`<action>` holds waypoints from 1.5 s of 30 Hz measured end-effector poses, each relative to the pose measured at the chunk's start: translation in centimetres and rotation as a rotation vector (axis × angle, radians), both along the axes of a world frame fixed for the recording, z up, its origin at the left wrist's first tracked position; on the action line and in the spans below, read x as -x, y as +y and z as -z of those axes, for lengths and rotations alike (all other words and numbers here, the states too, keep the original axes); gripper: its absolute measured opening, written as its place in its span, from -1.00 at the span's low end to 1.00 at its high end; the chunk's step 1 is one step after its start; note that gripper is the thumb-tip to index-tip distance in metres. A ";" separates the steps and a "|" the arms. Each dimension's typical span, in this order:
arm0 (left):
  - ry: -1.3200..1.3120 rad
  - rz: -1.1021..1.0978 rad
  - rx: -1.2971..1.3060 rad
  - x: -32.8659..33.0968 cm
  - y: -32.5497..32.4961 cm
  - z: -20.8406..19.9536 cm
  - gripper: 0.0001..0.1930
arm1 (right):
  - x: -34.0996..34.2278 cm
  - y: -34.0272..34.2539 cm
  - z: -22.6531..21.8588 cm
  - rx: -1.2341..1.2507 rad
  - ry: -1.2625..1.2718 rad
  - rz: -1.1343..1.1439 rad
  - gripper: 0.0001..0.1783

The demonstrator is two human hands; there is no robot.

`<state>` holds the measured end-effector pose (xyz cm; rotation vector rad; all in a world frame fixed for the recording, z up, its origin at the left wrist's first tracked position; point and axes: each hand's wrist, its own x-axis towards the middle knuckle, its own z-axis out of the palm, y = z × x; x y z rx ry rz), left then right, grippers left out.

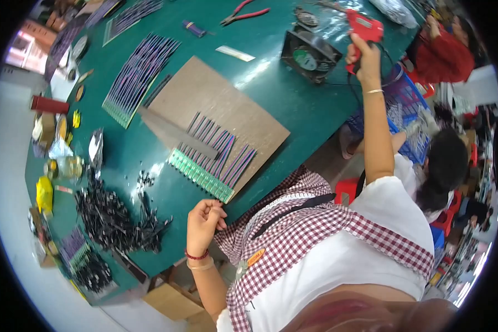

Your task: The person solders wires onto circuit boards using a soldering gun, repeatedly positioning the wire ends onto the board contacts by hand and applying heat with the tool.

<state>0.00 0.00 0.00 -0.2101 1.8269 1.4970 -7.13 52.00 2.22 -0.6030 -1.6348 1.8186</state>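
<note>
My right hand (362, 58) is wrapped round the handle of a red soldering gun (367, 26) at the far right, its thin tip pointing left. Curled closed, my left hand (206, 218) rests at the near corner of a green circuit board strip (199, 176); what its fingers hold, if anything, is hidden. Rows of dark purple wires (240, 166) run from the strip across a brown board (221, 91). A flat grey bar (177, 131) lies across several of these wires.
A black fan (311, 55) stands near the soldering gun. Beyond the brown board lie another wired panel (141, 74), red-handled pliers (243, 15) and a white strip (235, 53). Black short wires (108, 216) are heaped at left. People sit to the right, near a blue basket (409, 110).
</note>
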 end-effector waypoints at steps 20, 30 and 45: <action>0.891 -0.046 1.295 4.9 -10.7 0.4 -0.82 | -8.4 0.6 -10.1 0.157 0.407 -0.370 -0.60; 0.416 -0.834 -0.589 0.8 -6.5 -1.9 -0.91 | -9.5 -4.1 -11.4 0.170 0.334 -0.488 -0.58; 1.312 0.268 0.672 0.8 -4.2 -1.0 -0.79 | -5.8 -9.6 -10.8 0.369 0.326 -0.687 -0.54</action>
